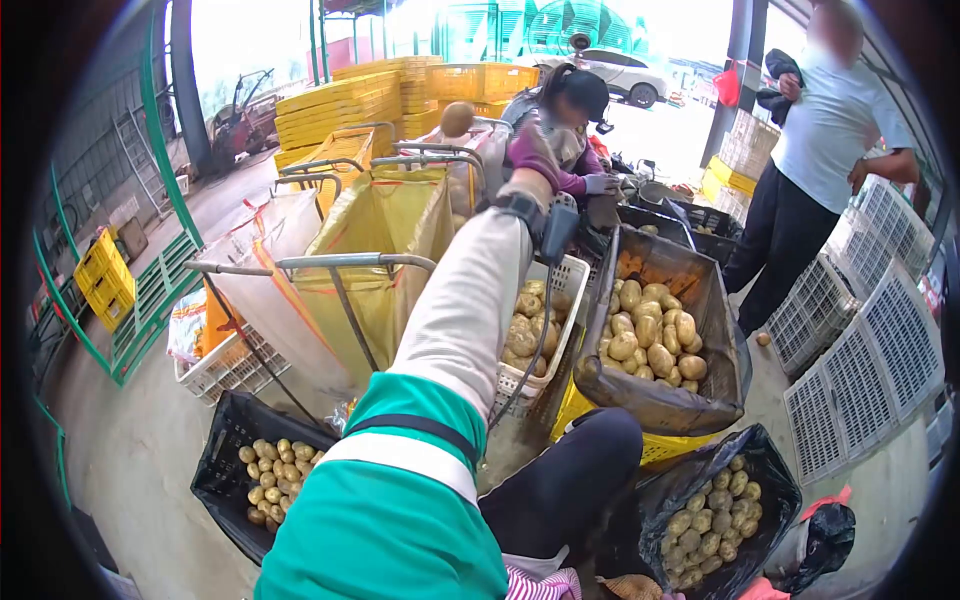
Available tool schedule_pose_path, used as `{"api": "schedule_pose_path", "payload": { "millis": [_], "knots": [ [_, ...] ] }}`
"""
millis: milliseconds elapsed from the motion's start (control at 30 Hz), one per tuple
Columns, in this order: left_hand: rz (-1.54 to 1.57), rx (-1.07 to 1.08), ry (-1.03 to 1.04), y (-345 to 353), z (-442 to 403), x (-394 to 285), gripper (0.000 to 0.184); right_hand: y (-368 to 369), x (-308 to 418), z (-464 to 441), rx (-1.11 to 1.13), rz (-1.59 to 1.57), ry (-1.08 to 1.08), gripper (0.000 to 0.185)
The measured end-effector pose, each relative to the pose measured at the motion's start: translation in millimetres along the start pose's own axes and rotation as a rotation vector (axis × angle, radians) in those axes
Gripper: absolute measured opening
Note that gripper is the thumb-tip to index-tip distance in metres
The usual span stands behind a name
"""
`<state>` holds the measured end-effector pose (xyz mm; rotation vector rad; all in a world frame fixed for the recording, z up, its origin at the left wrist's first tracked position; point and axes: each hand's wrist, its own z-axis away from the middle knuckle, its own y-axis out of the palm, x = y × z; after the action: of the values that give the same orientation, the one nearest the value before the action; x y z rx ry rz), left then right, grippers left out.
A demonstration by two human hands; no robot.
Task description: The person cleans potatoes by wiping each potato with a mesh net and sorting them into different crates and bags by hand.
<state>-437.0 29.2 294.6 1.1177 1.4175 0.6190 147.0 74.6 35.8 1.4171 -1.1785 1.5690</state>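
My left arm, in a green and grey sleeve, reaches far forward. A dark band with a small box is strapped at the wrist, and beyond it my left hand (534, 182) is small and smeared, its fingers unclear. A single potato (457, 119) shows above the rear bag, left of the hand, with no visible support. Just below the wrist stands a white crate (570, 280) of potatoes. Right of the arm, a black-lined crate (735, 372) holds larger potatoes (650, 330). My right hand is not in view.
Open yellow mesh bags (385, 215) hang on metal frames (345, 260). Black-lined containers of small potatoes stand at lower left (215, 470) and lower right (775, 470). A gloved co-worker (545, 150) bends ahead; another person (815, 150) stands right, near stacked crates (860, 370).
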Motion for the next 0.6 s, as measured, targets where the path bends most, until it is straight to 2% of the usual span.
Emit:
{"api": "schedule_pose_path", "payload": {
  "millis": [100, 133, 200, 233, 267, 300, 333, 367, 400, 467, 500, 567, 600],
  "knots": [
    [-0.116, 0.223, -0.269, 14, 59, 63, 0.027, -32, -17, 18, -0.082, -0.018, 0.04, 0.025],
    [-0.184, 0.334, -0.449, 18, 101, 88, 0.031, -47, -19, 28, -0.114, -0.03, 0.053, 0.025],
    [-0.306, 0.527, -0.654, 21, 183, 131, 0.028, -85, -30, 44, -0.143, -0.034, 0.074, 0.025],
    [-0.542, 0.822, -0.574, 9, 219, 156, 0.029, -117, -52, 41, -0.044, 0.121, 0.061, 0.024],
    [-0.768, 1.169, -0.453, 7, 250, 175, 0.03, -125, -17, 37, -0.004, 0.136, 0.066, 0.024],
    [-0.928, 1.498, -0.242, 4, 283, 194, 0.031, -134, 17, 34, 0.036, 0.151, 0.069, 0.023],
    [-1.102, 1.832, 0.068, 9, 311, 204, 0.033, -149, 27, 32, 0.003, 0.105, 0.148, 0.026],
    [-0.99, 1.517, -0.586, 6, 349, 213, 0.031, -164, 36, 29, -0.005, 0.117, 0.173, 0.026],
    [-0.974, 1.551, -0.616, 4, 379, 224, 0.031, -178, 41, 26, -0.033, 0.084, 0.151, 0.026],
    [-1.157, 1.252, -1.166, -13, 414, 244, 0.03, -183, 43, 29, -0.079, 0.093, 0.226, 0.026],
    [-1.158, 1.276, -1.176, -13, 427, 257, 0.03, -189, 39, 31, -0.101, 0.085, 0.234, 0.026],
    [-1.411, 1.392, -1.173, -14, 448, 284, 0.029, -197, 31, 36, -0.089, 0.122, 0.208, 0.027],
    [-1.418, 1.409, -1.181, -24, 456, 305, 0.029, -198, 28, 38, -0.102, 0.111, 0.219, 0.027]
  ]
}}
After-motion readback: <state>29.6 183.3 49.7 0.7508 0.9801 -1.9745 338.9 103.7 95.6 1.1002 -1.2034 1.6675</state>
